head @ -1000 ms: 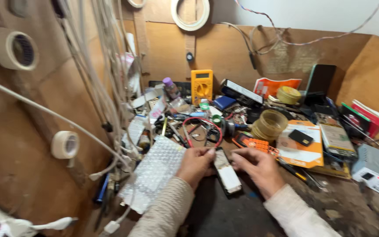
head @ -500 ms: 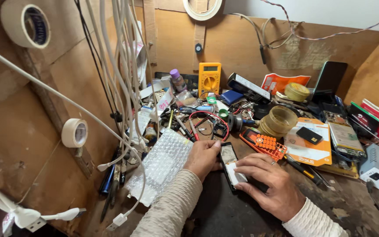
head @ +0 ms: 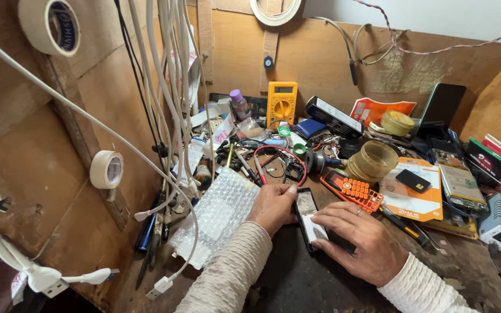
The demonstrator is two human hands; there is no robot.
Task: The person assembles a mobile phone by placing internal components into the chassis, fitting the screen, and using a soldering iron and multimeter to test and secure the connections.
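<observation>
Two hands: both rest on an opened phone lying flat on the bench.
Left hand: loosely curled, fingers steadying the phone's left edge near its top; it grips nothing outright.
Right hand: laid palm down, fingers extended, fingertips pressing a white battery-like block into the phone's lower half.
Change: a second ago the hands were apart with the white block lying loose between them; half a second ago they closed on the phone; now the block sits inside the dark frame under the right fingers.
Meaning: the part looks seated or nearly so, though I cannot tell whether it is fully home.
Left of the left hand: a sheet of bubble wrap, touching the wrist side.
Beyond the right hand: an orange keypad phone, just beside the fingertips.
Containers: a translucent tape or wire spool beyond the keypad phone, hollow middle, nothing seen inside; a small purple-capped bottle well beyond the left hand, contents unclear.
Farther back: a yellow multimeter standing against the wall.
</observation>
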